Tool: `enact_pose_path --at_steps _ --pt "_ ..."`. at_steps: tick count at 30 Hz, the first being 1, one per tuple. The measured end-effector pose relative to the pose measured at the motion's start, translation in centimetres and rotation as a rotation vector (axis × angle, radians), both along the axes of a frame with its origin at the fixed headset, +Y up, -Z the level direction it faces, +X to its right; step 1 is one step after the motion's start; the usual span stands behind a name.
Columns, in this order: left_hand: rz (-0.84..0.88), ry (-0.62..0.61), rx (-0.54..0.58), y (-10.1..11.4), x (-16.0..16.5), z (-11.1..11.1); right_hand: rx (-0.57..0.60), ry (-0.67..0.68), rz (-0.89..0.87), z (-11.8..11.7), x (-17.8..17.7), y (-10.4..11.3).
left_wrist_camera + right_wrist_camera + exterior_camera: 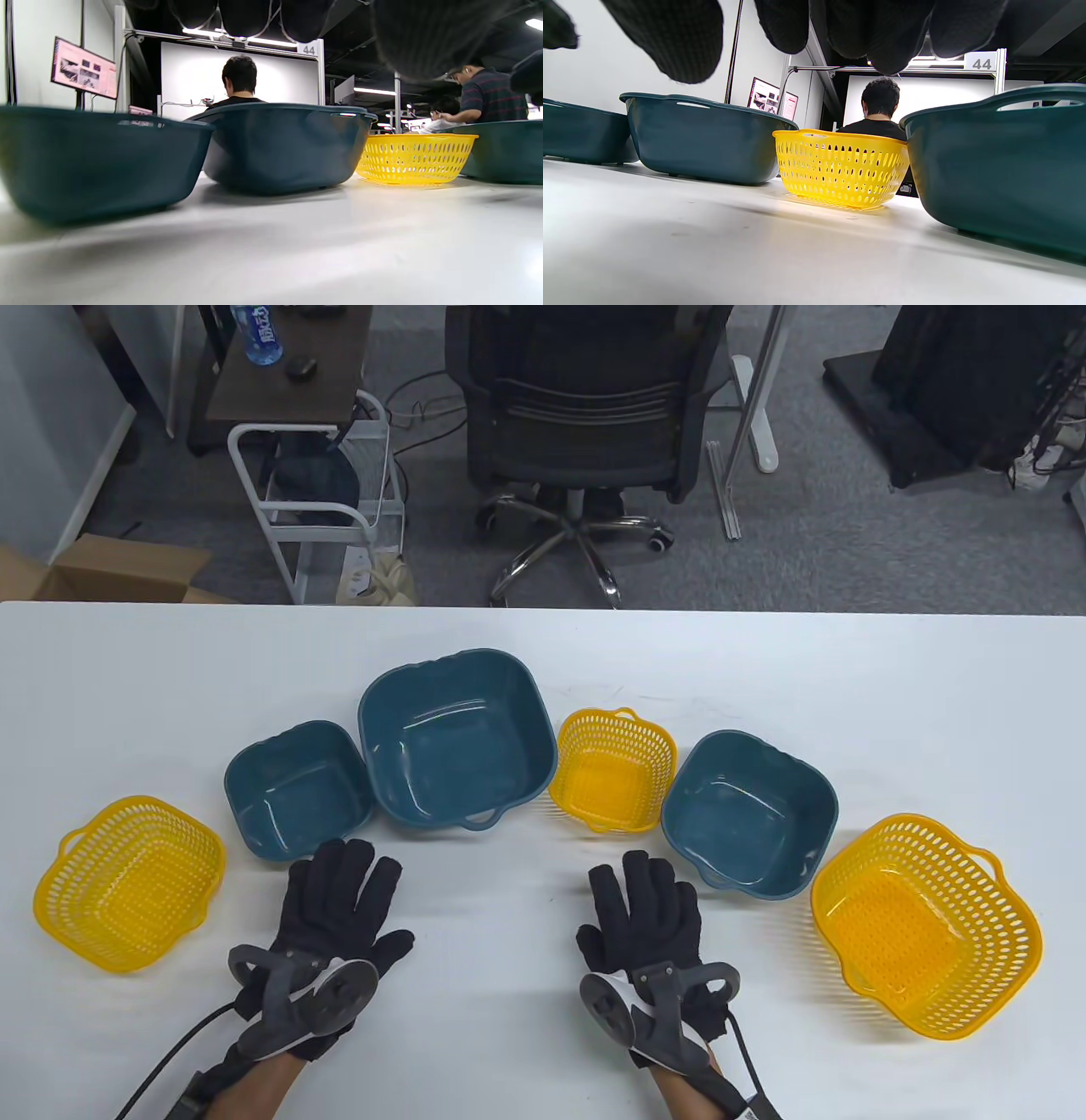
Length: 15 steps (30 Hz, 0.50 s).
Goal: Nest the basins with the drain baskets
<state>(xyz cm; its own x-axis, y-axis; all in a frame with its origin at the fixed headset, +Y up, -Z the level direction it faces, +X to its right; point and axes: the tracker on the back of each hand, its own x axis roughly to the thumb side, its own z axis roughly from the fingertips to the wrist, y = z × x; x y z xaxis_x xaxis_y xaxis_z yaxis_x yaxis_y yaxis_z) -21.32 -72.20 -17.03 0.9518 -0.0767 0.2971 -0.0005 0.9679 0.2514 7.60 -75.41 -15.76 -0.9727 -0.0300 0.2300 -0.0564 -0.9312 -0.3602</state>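
Observation:
Three teal basins stand on the white table: a small one [297, 791], a large one [456, 738] and a medium one [748, 823]. Three yellow drain baskets stand apart from them: one at far left [129, 882], a small one [612, 770] between the large and medium basins, and a large one at far right [925, 925]. My left hand [339, 899] lies flat and open just in front of the small basin. My right hand [645, 912] lies flat and open in front of the small basket and medium basin. Both hands are empty. The small basket also shows in the right wrist view [840, 167].
The table's far edge [543, 606] runs across the view. Beyond it stand an office chair [585, 415], a white wire cart [322, 500] and a cardboard box [110, 572]. Bare tabletop [492, 899] lies between my hands.

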Motion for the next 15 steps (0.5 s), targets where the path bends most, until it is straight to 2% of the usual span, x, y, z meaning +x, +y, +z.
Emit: enact_pose_path --at_steps 4,8,11,15 --pt "-0.066 0.003 -0.005 1.2 2.3 -3.4 -0.009 0.018 -0.006 0.2 -0.2 -0.1" --pt "-0.168 -0.011 -0.068 0.8 3.9 -7.2 -0.011 0.03 -0.026 0.3 -0.2 0.0" --pt "-0.255 -0.04 -0.075 0.3 4.6 -9.0 -0.013 0.038 -0.032 0.3 -0.3 0.0" --pt "-0.282 -0.047 -0.141 -0.6 5.0 -10.7 -0.02 0.042 -0.034 0.3 -0.4 0.0"
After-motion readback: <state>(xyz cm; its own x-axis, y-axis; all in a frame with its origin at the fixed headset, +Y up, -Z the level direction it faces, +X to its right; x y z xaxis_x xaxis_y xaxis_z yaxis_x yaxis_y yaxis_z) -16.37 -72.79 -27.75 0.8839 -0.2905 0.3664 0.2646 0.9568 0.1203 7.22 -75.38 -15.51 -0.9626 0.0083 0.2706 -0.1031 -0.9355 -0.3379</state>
